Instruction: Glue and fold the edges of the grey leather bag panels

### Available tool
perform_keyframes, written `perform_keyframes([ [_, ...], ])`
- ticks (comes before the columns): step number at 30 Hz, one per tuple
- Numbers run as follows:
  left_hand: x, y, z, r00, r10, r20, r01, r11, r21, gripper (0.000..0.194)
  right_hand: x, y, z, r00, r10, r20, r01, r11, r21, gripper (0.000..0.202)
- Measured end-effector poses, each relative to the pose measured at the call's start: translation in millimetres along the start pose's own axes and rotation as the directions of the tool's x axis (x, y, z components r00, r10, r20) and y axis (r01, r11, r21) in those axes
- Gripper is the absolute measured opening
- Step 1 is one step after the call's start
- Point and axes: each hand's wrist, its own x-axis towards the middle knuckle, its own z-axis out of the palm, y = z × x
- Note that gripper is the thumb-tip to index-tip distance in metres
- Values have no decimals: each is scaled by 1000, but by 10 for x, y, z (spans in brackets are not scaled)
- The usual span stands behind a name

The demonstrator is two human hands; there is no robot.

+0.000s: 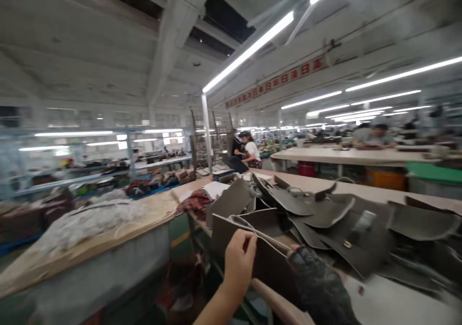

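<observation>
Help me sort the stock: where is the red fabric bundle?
In the head view, the red fabric bundle lies left of centre on the workbench, beside white paper and the grey leather pieces.

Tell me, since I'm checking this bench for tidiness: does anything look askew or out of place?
The grey leather pieces lie in a loose, overlapping heap on the table, some curling upward. The left hand pinches the edge of one piece; the gloved right hand rests beside it. Nothing looks spilled or damaged.

A long pale workbench (378, 190) carries a heap of dark grey leather pieces (325, 214) and white paper (215, 189).
</observation>
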Motion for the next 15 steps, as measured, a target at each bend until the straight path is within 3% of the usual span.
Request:
perform_keyframes([
  [1,53,-6,46,990,138,14,-138,989,42,17,-31,168,-79,1000,-14,-4,14,998,-68,23],
  [3,190,-31,103,926,374,60,-378,912,158,19,-38,433,-268,1000,-17,21,19,993,-116,24],
  [6,466,-108,196,839,482,251,-535,816,221,35,23,683,-602,991,76,111,-73,997,-27,24],
  [10,771,-237,429,727,443,524,-525,851,8,27,86,856,-925,972,174,156,-182,982,42,20],
  [12,840,-292,551,684,426,592,-457,883,-107,26,74,907,-982,960,227,163,-239,969,59,19],
  [15,878,-352,679,654,401,642,-347,913,-216,27,19,950,-986,922,329,204,-349,934,74,18],
])
